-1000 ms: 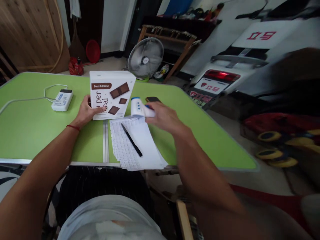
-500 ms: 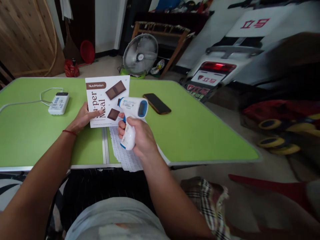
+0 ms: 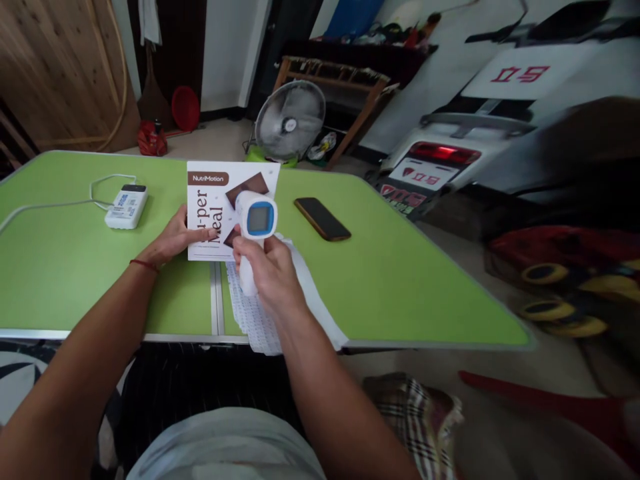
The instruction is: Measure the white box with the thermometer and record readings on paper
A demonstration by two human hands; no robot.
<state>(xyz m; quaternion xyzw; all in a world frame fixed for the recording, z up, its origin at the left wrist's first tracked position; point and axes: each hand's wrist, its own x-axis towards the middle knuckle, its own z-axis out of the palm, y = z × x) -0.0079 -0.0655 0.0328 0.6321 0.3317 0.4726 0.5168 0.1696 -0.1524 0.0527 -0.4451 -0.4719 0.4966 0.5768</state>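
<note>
My left hand grips the lower left edge of a white printed box or card marked "NutriMotion", its thumb across the front. My right hand is wrapped around the handle of a white and blue infrared thermometer. The thermometer's screen faces me and its body hides part of the card's right side. Below both hands, printed paper sheets lie on the green table and hang slightly past its front edge.
A dark phone lies on the table to the right. On the left sits a white power adapter with a cable. Beyond the table stand a fan and a white scooter. A plaid cloth is below at right.
My right hand has turned the thermometer from pointing leftward to pointing away from me, so its screen now faces me. The view has shifted slightly. My left hand keeps its grip.
</note>
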